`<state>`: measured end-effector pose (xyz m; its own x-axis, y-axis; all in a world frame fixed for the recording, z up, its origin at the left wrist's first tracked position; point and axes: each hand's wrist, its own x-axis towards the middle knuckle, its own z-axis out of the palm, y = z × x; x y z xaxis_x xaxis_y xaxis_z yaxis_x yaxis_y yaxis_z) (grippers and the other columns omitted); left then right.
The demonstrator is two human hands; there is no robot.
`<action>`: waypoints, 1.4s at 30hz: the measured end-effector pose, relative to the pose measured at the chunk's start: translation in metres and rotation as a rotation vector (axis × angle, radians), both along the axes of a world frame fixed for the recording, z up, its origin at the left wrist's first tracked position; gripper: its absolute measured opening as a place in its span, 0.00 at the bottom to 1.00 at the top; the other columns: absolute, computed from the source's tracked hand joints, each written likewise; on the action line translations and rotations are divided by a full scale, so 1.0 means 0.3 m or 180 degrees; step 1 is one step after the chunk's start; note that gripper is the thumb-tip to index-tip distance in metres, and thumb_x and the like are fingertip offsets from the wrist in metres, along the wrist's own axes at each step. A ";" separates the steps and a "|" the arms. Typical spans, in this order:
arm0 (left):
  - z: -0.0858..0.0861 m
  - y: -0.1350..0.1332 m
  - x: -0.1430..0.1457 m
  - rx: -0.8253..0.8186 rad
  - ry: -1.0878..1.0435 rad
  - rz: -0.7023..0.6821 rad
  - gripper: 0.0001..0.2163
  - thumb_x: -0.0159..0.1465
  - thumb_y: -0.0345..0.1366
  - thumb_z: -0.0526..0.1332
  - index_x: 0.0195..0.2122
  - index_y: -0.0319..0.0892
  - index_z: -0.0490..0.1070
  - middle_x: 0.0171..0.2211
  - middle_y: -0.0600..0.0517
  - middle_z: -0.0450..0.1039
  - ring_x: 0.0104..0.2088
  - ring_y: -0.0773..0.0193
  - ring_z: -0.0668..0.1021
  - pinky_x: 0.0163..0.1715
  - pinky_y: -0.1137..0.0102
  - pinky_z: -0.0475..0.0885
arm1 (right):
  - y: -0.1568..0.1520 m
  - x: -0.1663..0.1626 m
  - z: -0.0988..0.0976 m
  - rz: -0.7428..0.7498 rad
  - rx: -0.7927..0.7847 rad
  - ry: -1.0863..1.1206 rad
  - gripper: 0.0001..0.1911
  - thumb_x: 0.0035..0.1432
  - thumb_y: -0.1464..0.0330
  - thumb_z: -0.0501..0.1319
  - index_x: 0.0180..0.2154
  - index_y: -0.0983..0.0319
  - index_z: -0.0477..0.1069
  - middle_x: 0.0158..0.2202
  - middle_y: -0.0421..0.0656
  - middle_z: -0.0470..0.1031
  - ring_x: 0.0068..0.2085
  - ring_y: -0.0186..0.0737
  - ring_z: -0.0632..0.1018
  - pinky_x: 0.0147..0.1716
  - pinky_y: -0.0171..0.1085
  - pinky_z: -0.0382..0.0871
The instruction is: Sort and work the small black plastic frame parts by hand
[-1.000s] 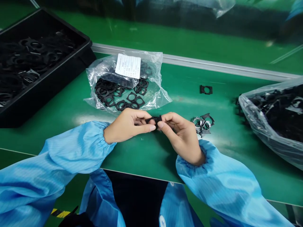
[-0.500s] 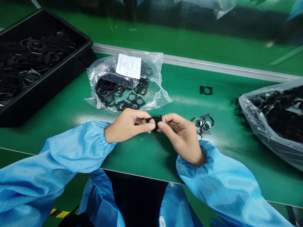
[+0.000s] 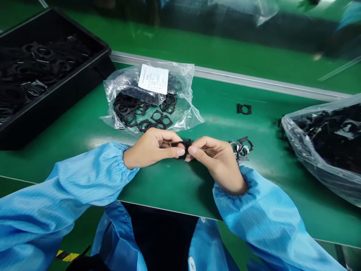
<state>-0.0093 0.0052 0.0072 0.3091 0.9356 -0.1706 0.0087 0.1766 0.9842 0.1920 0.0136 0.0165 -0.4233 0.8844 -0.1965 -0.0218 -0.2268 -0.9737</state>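
Note:
Between my two hands, a little above the green table, is a small black plastic part (image 3: 184, 145), its exact shape partly covered by fingers. My left hand (image 3: 155, 148) pinches its left side between thumb and fingers. From the other side my right hand (image 3: 216, 158) grips it with thumb and forefinger. Just beyond my left hand lies a clear plastic bag (image 3: 186, 107) with a white label, and black ring-shaped parts (image 3: 131, 119) rest in its mouth. A small pile of black and silvery ring parts (image 3: 244, 148) sits beside my right wrist.
A black bin (image 3: 96, 62) of dark parts stands at the left. At the right is a clear bag (image 3: 304, 150) full of black parts. One black square frame (image 3: 244, 109) lies alone on the green table (image 3: 169, 188). A metal rail (image 3: 225, 77) runs along the back.
Both hands keep their pinch on the black part, which has turned slightly. My right wrist has shifted a little to the right.

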 end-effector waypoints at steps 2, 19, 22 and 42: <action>-0.006 -0.001 0.003 0.0081 0.0014 0.0148 0.08 0.55 0.37 0.74 0.30 0.38 0.81 0.26 0.51 0.80 0.26 0.68 0.78 0.27 0.75 0.75 | 0.003 0.001 -0.003 -0.0008 -0.0042 0.0027 0.23 0.50 0.49 0.75 0.26 0.61 0.76 0.24 0.40 0.78 0.28 0.35 0.77 0.35 0.38 0.76; -0.004 -0.009 0.007 0.0200 0.0117 0.0414 0.07 0.56 0.36 0.74 0.30 0.38 0.81 0.24 0.51 0.80 0.25 0.66 0.81 0.27 0.74 0.77 | -0.012 -0.017 -0.018 -0.0180 0.0252 -0.0201 0.24 0.49 0.47 0.75 0.30 0.61 0.75 0.29 0.40 0.74 0.31 0.37 0.75 0.34 0.37 0.73; 0.007 0.013 -0.014 -0.0187 -0.0093 0.0006 0.11 0.54 0.39 0.77 0.29 0.37 0.80 0.23 0.50 0.80 0.25 0.63 0.82 0.29 0.72 0.80 | -0.005 -0.007 -0.006 0.0040 0.0046 -0.0089 0.24 0.48 0.48 0.75 0.29 0.61 0.76 0.29 0.41 0.76 0.32 0.37 0.76 0.34 0.37 0.73; 0.021 0.015 -0.013 -0.0915 -0.1137 -0.0484 0.20 0.60 0.52 0.71 0.32 0.37 0.77 0.28 0.50 0.73 0.26 0.68 0.74 0.30 0.70 0.77 | 0.015 0.012 -0.013 0.0661 -0.0884 0.0984 0.15 0.57 0.57 0.73 0.36 0.61 0.77 0.36 0.42 0.79 0.37 0.38 0.80 0.40 0.37 0.77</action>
